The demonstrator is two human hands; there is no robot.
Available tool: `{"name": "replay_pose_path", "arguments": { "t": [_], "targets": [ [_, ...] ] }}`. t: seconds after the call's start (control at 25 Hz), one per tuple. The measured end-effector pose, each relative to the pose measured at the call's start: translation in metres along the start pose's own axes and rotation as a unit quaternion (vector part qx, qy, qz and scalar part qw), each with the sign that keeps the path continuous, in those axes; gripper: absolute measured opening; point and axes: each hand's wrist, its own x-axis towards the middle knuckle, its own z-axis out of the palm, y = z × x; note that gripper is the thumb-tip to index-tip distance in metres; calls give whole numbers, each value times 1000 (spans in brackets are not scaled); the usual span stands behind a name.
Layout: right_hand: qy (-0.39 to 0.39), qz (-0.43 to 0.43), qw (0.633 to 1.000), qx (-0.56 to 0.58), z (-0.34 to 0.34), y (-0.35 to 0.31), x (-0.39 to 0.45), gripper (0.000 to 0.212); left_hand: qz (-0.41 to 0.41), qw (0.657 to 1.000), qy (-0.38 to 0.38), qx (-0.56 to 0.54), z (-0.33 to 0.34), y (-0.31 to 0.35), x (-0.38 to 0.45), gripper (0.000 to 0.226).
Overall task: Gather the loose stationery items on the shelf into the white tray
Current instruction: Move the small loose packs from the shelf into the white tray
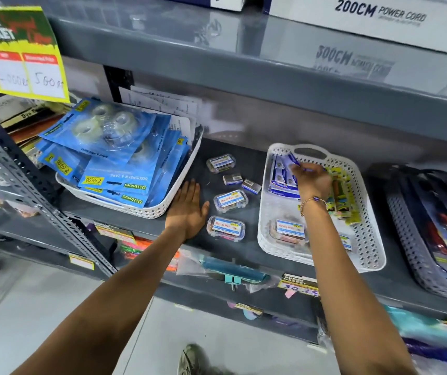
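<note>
A white perforated tray (367, 217) sits on the dark shelf (246, 169). It holds blue packets (280, 175), yellow-green packets (341, 201) and a clear labelled box (288, 230). My right hand (311, 180) is inside the tray at its far end, fingers closed on a blue packet. Left of the tray, loose on the shelf, lie three clear labelled boxes (221, 163) (230, 201) (226, 228) and two small staple boxes (232, 179) (251, 186). My left hand (188, 209) rests flat and open on the shelf beside them.
A second white basket (146, 209) full of blue tape-dispenser packs stands at the left. A grey basket (411, 247) with packets is at the far right. A shelf overhead carries white power cord boxes (379, 20). More goods hang below.
</note>
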Motion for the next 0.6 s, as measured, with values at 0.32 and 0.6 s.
{"name": "replay_pose_path", "arguments": {
  "t": [0.32, 0.6],
  "targets": [
    [69, 39, 991, -109, -25, 16, -3, 18, -1, 1000, -4, -4, 0, 0, 1, 65],
    [66, 52, 975, -205, -29, 12, -5, 28, -1, 1000, -3, -13, -1, 0, 0, 66]
  ]
}}
